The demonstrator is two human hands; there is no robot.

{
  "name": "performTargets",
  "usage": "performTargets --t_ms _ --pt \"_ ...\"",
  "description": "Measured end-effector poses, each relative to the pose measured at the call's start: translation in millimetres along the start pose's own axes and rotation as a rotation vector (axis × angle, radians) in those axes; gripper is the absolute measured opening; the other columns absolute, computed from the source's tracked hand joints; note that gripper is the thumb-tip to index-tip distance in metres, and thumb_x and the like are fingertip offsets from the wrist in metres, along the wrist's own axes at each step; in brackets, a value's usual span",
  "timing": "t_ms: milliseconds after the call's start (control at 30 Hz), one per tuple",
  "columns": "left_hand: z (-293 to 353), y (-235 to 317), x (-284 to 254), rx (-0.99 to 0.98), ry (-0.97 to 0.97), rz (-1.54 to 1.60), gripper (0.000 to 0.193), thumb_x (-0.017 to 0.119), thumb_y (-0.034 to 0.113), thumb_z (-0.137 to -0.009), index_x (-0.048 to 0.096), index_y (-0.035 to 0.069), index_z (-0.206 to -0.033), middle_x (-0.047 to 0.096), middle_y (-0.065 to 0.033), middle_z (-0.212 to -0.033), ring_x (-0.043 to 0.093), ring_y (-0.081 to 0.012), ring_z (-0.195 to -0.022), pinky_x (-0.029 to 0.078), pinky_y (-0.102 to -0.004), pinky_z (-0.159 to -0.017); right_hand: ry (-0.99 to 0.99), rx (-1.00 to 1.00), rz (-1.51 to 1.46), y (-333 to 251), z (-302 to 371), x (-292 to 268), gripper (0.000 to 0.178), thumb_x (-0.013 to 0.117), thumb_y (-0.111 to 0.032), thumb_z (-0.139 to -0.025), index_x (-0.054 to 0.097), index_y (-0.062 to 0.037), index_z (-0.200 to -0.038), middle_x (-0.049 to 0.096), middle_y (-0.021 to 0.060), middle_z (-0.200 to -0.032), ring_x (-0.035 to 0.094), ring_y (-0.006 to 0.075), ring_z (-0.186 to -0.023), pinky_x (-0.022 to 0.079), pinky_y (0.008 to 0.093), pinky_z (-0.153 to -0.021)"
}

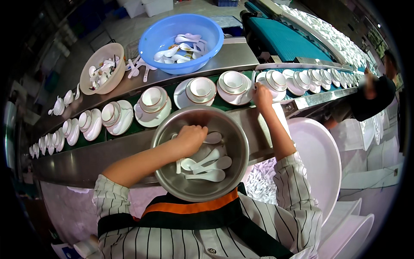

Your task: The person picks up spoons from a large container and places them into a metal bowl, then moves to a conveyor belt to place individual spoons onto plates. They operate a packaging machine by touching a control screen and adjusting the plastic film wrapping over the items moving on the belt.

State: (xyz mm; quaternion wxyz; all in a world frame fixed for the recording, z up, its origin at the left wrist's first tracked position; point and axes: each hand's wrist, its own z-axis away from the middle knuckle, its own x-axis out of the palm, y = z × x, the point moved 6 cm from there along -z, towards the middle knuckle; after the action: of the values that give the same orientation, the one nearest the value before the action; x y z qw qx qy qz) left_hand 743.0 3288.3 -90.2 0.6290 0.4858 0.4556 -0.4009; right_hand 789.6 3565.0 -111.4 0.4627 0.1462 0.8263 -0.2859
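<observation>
My left hand (pixel 192 140) is inside a steel bowl (pixel 158 170), its fingers curled down and closed among white ceramic spoons (pixel 209 175). One spoon (pixel 212 137) lies right beside its fingertips; whatever the fingers grip is hidden. Over the green conveyor, my right hand (pixel 261 96) pinches a white spoon (pixel 253 78) held upright. That spoon is between two place settings, close to the rim of a saucer (pixel 235 98) carrying a bowl and cup. Another stacked setting (pixel 271 79) stands just to the right of it.
Place settings (pixel 153 105) line the conveyor both ways. Beyond it, a blue basin (pixel 146 36) and a beige basin (pixel 117 77) hold spoons. A large pale tub (pixel 319 159) stands at my right. A person (pixel 375 97) is at the far right.
</observation>
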Motion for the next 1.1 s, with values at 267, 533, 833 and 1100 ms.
performTargets --t_ms 267,533,833,1100 --pt "-2.0 -5.5 -32.6 0.047 0.002 0.289 0.009 0.055 0.007 -0.072 0.054 0.002 -0.079 0.058 -0.0159 -0.076 0.057 -0.0336 -0.072 0.043 -0.0421 -0.064 -0.247 -0.151 -0.183 -64.5 8.0 -23.9 0.036 0.067 -0.028 -0.075 0.062 -0.0078 -0.103 0.062 0.0132 -0.084 0.061 0.0294 -0.074 0.048 0.0375 -0.063" --pt "-10.2 -11.5 -64.7 0.127 0.212 0.605 0.013 0.06 0.006 -0.076 0.058 0.0 -0.087 0.056 -0.0079 -0.071 0.055 -0.0166 -0.061 0.044 -0.0307 -0.056 -0.626 -0.399 -0.767 -123.6 54.8 -92.7 0.025 0.065 -0.016 -0.079 0.06 -0.0023 -0.099 0.062 0.0073 -0.082 0.056 0.011 -0.068 0.047 0.0256 -0.06" --pt "-25.3 -37.0 -76.5 -0.103 0.223 1.165 0.008 0.058 0.004 -0.081 0.058 -0.001 -0.088 0.057 -0.0033 -0.073 0.055 -0.0082 -0.059 0.048 -0.0212 -0.048 -0.008 -0.351 -0.078 -32.4 51.3 -15.8 0.015 0.056 -0.022 -0.082 0.063 -0.0092 -0.088 0.062 0.0135 -0.076 0.061 0.0287 -0.069 0.048 0.0396 -0.062" --pt "-48.7 -35.7 -77.6 -0.043 0.518 1.381 0.015 0.058 0.003 -0.082 0.055 -0.002 -0.095 0.057 -0.0064 -0.081 0.057 -0.0112 -0.068 0.051 -0.0224 -0.058 -0.544 -0.069 -1.162 -87.7 57.9 -51.4 0.024 0.061 -0.017 -0.084 0.061 -0.0012 -0.102 0.061 0.0035 -0.08 0.055 0.0081 -0.073 0.046 0.0239 -0.067"
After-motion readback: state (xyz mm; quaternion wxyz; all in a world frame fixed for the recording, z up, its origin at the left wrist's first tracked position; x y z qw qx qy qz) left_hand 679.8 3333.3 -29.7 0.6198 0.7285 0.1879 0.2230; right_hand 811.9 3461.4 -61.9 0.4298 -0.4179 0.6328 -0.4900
